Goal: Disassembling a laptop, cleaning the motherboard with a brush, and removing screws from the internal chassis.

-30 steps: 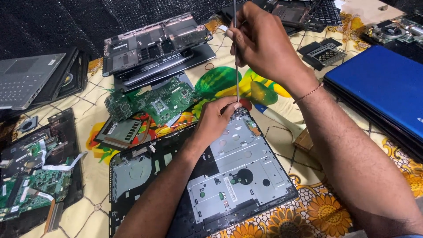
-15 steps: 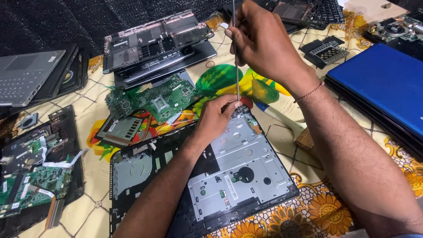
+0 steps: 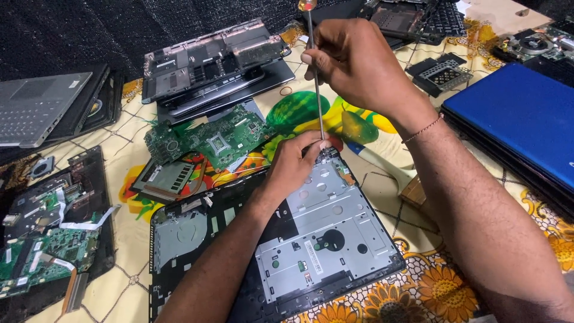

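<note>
Right hand (image 3: pixel 359 66) clamps its grip on a long thin upright screwdriver (image 3: pixel 315 78); left hand (image 3: pixel 297 164), grip pinched together around its tip, rests at the black-and-silver laptop base's (image 3: pixel 311 245) twelve-o'clock edge.

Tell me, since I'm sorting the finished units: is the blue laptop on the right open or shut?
Shut. The blue laptop lies flat, lid down; no screen or keyboard shows.

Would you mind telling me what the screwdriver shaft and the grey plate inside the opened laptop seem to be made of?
The screwdriver shaft looks like bare steel: thin, straight, silvery, with a bright sheen. The grey plate seems to be stamped sheet metal with a matte finish, judging by its pressed dimples and punched holes, though painted plastic cannot be ruled out.
</note>
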